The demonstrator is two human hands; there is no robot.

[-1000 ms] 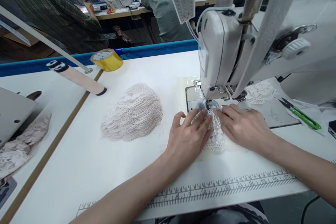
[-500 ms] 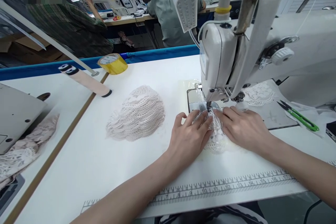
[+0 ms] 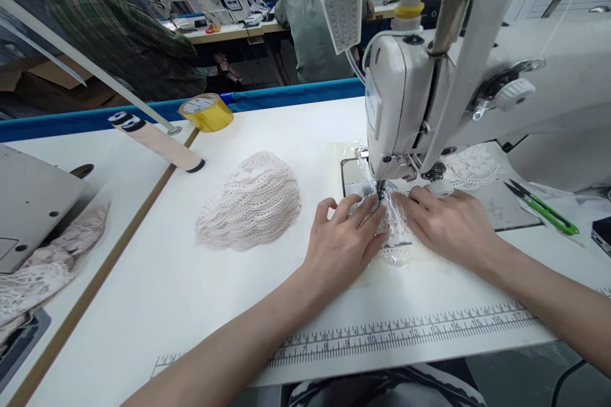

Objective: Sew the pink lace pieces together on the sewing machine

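Observation:
A piece of white lace [image 3: 396, 229] lies under the needle and presser foot [image 3: 380, 188] of a white sewing machine [image 3: 398, 89]. My left hand [image 3: 341, 232] rests on its left side, palm down, fingers spread and fingertips close to the foot. At the lace's right edge is my right hand [image 3: 446, 222], its fingers bent and close together against the fabric; the fingertips are partly hidden. A heap of stacked lace pieces [image 3: 252, 203] sits on the table left of my left hand.
Green-handled thread snips [image 3: 544, 206] lie at the right, near more white lace [image 3: 470, 172]. Yellow tape [image 3: 207, 113] and a pale pink roll [image 3: 157, 143] are at back left. A printed ruler [image 3: 372, 338] runs along the front edge. Two people sit beyond the blue edge [image 3: 296, 95].
The lace has slid slightly away from me under the foot, with both hands staying beside it. The co-worker at back left has lowered a hand from the other machine. The view has shifted a little.

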